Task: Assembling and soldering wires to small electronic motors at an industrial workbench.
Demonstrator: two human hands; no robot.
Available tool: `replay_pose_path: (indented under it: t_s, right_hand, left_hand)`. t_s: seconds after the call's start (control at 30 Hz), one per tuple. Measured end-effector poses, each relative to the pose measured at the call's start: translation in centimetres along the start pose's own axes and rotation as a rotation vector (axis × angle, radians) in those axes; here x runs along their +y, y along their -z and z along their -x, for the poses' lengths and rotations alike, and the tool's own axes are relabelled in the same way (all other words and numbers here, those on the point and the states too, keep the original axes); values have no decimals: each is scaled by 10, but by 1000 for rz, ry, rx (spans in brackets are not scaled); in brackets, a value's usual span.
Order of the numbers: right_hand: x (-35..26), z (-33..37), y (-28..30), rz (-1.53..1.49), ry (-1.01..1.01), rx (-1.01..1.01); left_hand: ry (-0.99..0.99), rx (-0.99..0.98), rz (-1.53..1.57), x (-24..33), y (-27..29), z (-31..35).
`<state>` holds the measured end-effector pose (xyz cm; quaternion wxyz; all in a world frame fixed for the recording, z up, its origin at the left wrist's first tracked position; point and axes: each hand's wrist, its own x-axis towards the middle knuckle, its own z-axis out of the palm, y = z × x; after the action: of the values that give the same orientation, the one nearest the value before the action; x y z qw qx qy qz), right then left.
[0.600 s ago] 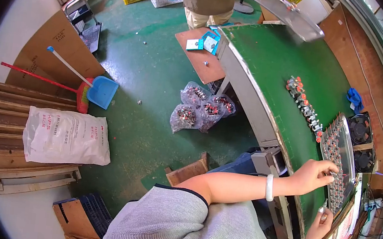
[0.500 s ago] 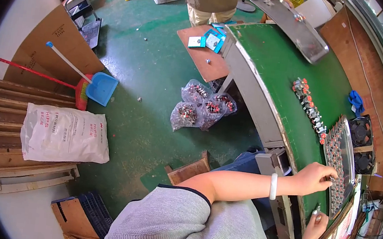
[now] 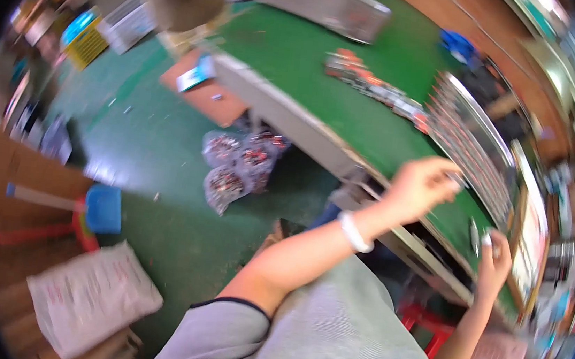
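Observation:
My left hand (image 3: 418,192), a white bangle on its wrist, is raised over the near edge of the green table. Its fingertips pinch a small metal part (image 3: 454,177), blurred by motion. To its right is my right hand (image 3: 494,263), fingers curled together with white on the tips; what they hold, if anything, I cannot make out. A slim silver object (image 3: 474,235) shows just left of those fingers. Beyond both hands a metal tray (image 3: 487,123) carries rows of small metal-and-orange parts (image 3: 468,156). A line of similar loose parts (image 3: 377,89) stretches left from the tray.
Across the green table (image 3: 293,61), a person (image 3: 183,0) stands by another metal tray (image 3: 327,5). Bags of parts (image 3: 232,170) sit on the floor below. A framed sheet (image 3: 531,226) lies right of my tray. A red stool (image 3: 426,324) is close to my right side.
The whole view has turned, so the table now runs more crosswise. My left hand has come away from the tray with a small metal part. My right hand stays near the table edge.

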<state>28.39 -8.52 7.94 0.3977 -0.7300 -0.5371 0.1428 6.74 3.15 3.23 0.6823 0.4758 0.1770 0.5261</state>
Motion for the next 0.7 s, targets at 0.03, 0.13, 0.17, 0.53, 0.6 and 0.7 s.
replay_pose_path:
  t_s: [0.03,0.13,0.17,0.53,0.6,0.7]
  right_hand:
    - [-2,-2,3,-98,-65,0]
    - [3,56,-80,-514,-203,-17]
    - [-12,56,-74,-524,-136,-30]
    - [-39,83,-84,-714,-86,19]
    - [-47,86,-88,-845,-93,-70]
    - [-52,84,-101,-572,202,-85]
  left_hand:
    - [30,-11,40,7,0,-2]
    - [193,-7,121,-15,76,42]
    - [219,9,123,-5,71,45]
    - [317,77,267,6,54,68]
    - [319,116,299,7,51,68]
    - [316,132,367,8,46,67]
